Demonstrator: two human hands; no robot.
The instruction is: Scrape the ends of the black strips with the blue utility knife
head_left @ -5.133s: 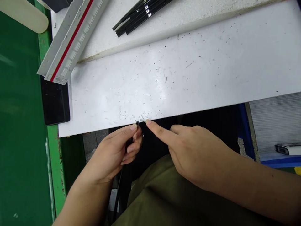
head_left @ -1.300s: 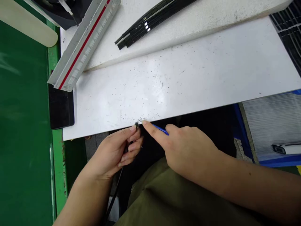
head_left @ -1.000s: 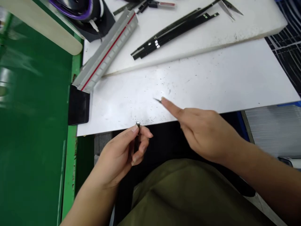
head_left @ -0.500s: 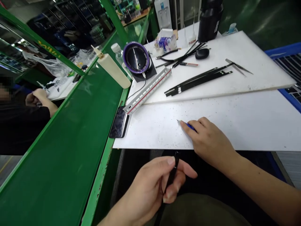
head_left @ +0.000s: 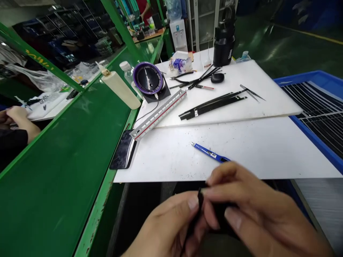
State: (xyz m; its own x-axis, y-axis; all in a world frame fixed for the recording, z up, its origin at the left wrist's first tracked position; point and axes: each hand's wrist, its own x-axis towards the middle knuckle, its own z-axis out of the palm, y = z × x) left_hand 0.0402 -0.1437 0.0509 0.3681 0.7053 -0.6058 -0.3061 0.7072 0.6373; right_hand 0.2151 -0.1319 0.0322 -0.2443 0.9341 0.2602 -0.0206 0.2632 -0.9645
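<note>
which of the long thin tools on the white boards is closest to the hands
The blue pen-like tool, lying alone on the lower white board just beyond the right hand. The black strips, tweezers and grey ruler lie farther back.

I'm pinching a thin black strip (head_left: 197, 210) between both my hands, below the table edge; it is standing nearly upright, its top end showing, its lower part hidden.

My left hand (head_left: 171, 228) is bare, with no glove, ring or watch; its nails are short and unpainted; my right hand (head_left: 257, 217) is just as bare, nails trimmed the same; no sleeve shows at either wrist; both hands look blurred.
</note>
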